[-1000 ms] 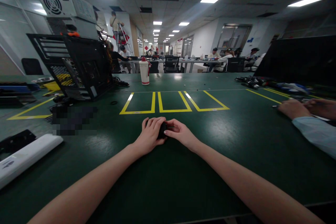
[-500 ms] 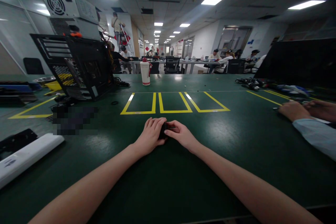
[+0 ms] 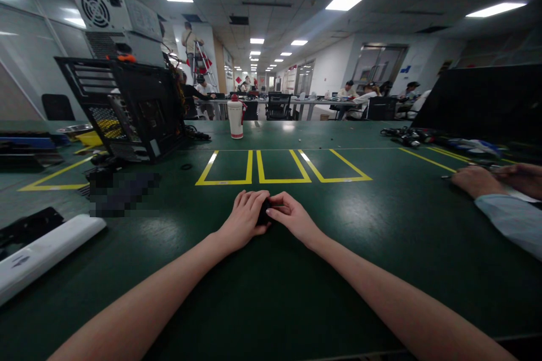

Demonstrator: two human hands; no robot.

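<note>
Just in front of the yellow tape frames, my left hand (image 3: 242, 218) is wrapped over a small black object (image 3: 264, 212). Most of that object is hidden by the fingers, so its kind does not show. My right hand (image 3: 295, 219) meets it from the other side, thumb and fingertips pinched at its right edge. Both hands are low over the green table (image 3: 262, 287), their fingertips close together.
Yellow tape outlines (image 3: 283, 180) lie beyond my hands, with a white bottle (image 3: 236, 118) behind. On the left are an open computer case (image 3: 139, 107), a black ring (image 3: 186, 167) and a white bar-shaped casing (image 3: 51, 254). A co-worker's hand (image 3: 476, 180) works at the right.
My view has shifted very slightly, so the scene sits a little lower and further right. Both hands keep nearly the same hold on the small black object.
</note>
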